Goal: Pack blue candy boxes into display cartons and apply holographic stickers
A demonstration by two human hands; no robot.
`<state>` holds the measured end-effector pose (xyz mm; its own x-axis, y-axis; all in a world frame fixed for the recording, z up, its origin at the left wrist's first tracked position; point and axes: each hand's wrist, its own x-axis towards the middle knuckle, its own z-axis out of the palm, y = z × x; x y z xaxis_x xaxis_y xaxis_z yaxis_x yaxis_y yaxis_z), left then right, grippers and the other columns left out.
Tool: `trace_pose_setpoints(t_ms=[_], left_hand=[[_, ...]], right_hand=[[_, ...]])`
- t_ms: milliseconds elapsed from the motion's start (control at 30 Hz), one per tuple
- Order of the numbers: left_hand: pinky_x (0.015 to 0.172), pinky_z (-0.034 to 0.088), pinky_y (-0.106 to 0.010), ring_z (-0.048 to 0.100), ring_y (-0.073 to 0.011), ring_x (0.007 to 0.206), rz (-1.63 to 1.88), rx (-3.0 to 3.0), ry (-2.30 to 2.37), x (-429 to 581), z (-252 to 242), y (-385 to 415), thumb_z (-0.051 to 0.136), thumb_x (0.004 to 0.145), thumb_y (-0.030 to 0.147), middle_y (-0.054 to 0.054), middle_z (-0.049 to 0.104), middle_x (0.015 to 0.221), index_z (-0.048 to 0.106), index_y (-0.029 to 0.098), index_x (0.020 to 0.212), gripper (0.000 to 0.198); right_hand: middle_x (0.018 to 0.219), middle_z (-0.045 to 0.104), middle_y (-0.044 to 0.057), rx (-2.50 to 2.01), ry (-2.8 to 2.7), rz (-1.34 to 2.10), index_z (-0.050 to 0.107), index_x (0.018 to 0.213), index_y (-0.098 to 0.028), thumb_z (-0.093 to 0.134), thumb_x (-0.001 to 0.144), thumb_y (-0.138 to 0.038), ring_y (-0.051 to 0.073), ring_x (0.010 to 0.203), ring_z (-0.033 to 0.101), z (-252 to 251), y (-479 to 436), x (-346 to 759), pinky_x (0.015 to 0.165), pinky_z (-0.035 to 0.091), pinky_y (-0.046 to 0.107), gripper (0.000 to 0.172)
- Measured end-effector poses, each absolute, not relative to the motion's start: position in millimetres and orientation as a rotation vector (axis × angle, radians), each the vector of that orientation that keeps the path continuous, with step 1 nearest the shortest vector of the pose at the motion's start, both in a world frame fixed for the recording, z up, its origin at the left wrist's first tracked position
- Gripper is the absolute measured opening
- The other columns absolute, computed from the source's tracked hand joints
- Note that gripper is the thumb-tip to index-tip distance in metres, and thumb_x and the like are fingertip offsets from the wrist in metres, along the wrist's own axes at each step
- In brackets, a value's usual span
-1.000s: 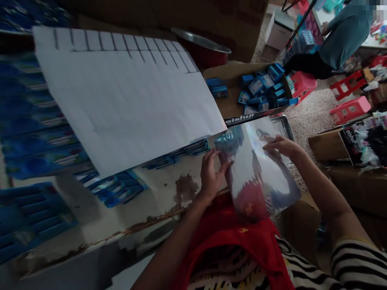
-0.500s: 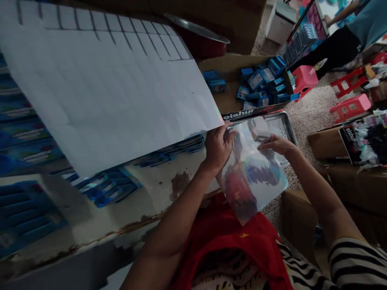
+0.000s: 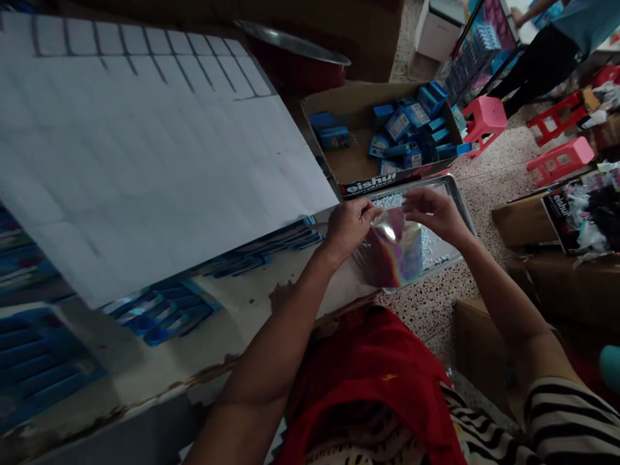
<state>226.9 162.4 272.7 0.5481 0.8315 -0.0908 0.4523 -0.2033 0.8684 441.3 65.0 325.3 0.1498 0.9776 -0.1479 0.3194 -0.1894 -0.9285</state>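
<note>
My left hand [image 3: 352, 226] is closed at the upper left edge of a clear, shiny plastic sheet [image 3: 397, 255], which shows rainbow reflections. My right hand [image 3: 434, 213] has its fingers bent together at the sheet's upper right corner. Stretched between both hands, the sheet hangs tilted over a metal tray [image 3: 459, 201]. Small whitish and dark bits [image 3: 429, 248] lie scattered in the tray. Whether the sheet is a bag or a single layer, I cannot tell.
A large white paper sheet [image 3: 159, 155] with dark lines covers stacked blue packs at left. Blue packs [image 3: 165, 310] lie on the worn table [image 3: 252, 323]. Behind the tray stands a cardboard box [image 3: 356, 165] of small blue boxes. Pink stools [image 3: 487, 119] and another person [image 3: 557, 48] are farther right.
The plastic sheet has swung from hanging low over the red apron to lying over the tray. My right hand has moved up to its upper corner. The view has shifted slightly.
</note>
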Motion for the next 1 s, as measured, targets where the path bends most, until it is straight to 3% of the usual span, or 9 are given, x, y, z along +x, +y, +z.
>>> trace_pose_setpoints(t_ms=[67, 133, 333, 533, 633, 733, 833, 1000], left_hand=[[0.074, 0.043, -0.031, 0.062, -0.0195, 0.074, 0.49, 1.869, 1.041, 224.2, 276.3, 161.7, 0.066, 0.097, 0.029, -0.004, 0.071, 0.076, 0.072, 0.017, 0.081, 0.021], [0.074, 0.044, -0.03, 0.062, -0.0192, 0.074, 0.478, 1.894, 0.994, 218.3, 282.0, 161.4, 0.065, 0.097, 0.03, -0.004, 0.071, 0.077, 0.072, 0.017, 0.081, 0.021], [0.073, 0.045, -0.031, 0.063, -0.0191, 0.074, 0.421, 1.939, 0.891, 190.0, 298.3, 148.4, 0.063, 0.099, 0.035, -0.003, 0.072, 0.079, 0.071, 0.02, 0.085, 0.022], [0.075, 0.05, -0.034, 0.065, -0.0218, 0.075, 0.43, 1.953, 0.847, 158.1, 303.8, 130.4, 0.057, 0.102, 0.047, -0.004, 0.073, 0.079, 0.072, 0.024, 0.083, 0.033], [0.087, 0.054, -0.038, 0.068, -0.0242, 0.082, 0.464, 1.979, 0.904, 139.5, 310.3, 117.1, 0.061, 0.101, 0.048, -0.005, 0.074, 0.083, 0.074, 0.025, 0.088, 0.03], [0.112, 0.048, -0.048, 0.071, -0.0261, 0.095, 0.538, 2.036, 0.931, 126.2, 314.7, 95.0, 0.066, 0.1, 0.049, -0.004, 0.078, 0.094, 0.077, 0.028, 0.103, 0.025], [0.123, 0.039, -0.052, 0.072, -0.0258, 0.1, 0.603, 2.073, 0.948, 122.7, 311.2, 73.6, 0.065, 0.102, 0.048, -0.004, 0.079, 0.101, 0.078, 0.029, 0.107, 0.023], [0.114, 0.045, -0.047, 0.07, -0.0258, 0.095, 0.594, 2.013, 1.022, 122.5, 299.4, 63.9, 0.062, 0.104, 0.042, -0.005, 0.077, 0.093, 0.077, 0.025, 0.095, 0.024]], right_hand=[[0.098, 0.077, 0.004, -1.749, -1.436, 1.0, 0.082, 0.108, -0.022, 0.086, 0.08, -0.037, 0.019, 0.092, 0.071, 332.2, 66.1, 443.0, 0.09, 0.058, 0.034, 0.032], [0.092, 0.077, 0.003, -1.816, -1.473, 0.976, 0.085, 0.104, -0.022, 0.085, 0.08, -0.034, 0.017, 0.084, 0.068, 335.3, 64.4, 442.2, 0.083, 0.056, 0.033, 0.026], [0.077, 0.075, 0.001, -1.741, -1.136, 1.253, 0.086, 0.102, -0.019, 0.095, 0.066, -0.039, 0.013, 0.071, 0.064, 333.4, 48.6, 427.9, 0.066, 0.053, 0.028, 0.042], [0.073, 0.076, 0.001, -1.693, -0.874, 1.525, 0.086, 0.094, -0.02, 0.101, 0.057, -0.041, 0.011, 0.059, 0.061, 329.9, 27.5, 405.5, 0.057, 0.054, 0.028, 0.045], [0.073, 0.076, 0.0, -1.61, -0.722, 1.675, 0.085, 0.099, -0.02, 0.102, 0.055, -0.04, 0.01, 0.057, 0.062, 328.8, 17.4, 388.1, 0.057, 0.055, 0.026, 0.051], [0.072, 0.076, -0.002, -1.533, -0.664, 1.747, 0.083, 0.107, -0.022, 0.102, 0.056, -0.04, 0.01, 0.058, 0.064, 329.5, 10.9, 369.5, 0.056, 0.054, 0.024, 0.058], [0.072, 0.076, -0.001, -1.502, -0.702, 1.708, 0.082, 0.103, -0.023, 0.102, 0.058, -0.042, 0.011, 0.059, 0.066, 331.6, 9.4, 355.7, 0.055, 0.053, 0.024, 0.053], [0.072, 0.077, 0.001, -1.619, -0.864, 1.575, 0.084, 0.094, -0.023, 0.1, 0.062, -0.045, 0.012, 0.06, 0.065, 335.5, 9.9, 345.3, 0.056, 0.052, 0.027, 0.041]])
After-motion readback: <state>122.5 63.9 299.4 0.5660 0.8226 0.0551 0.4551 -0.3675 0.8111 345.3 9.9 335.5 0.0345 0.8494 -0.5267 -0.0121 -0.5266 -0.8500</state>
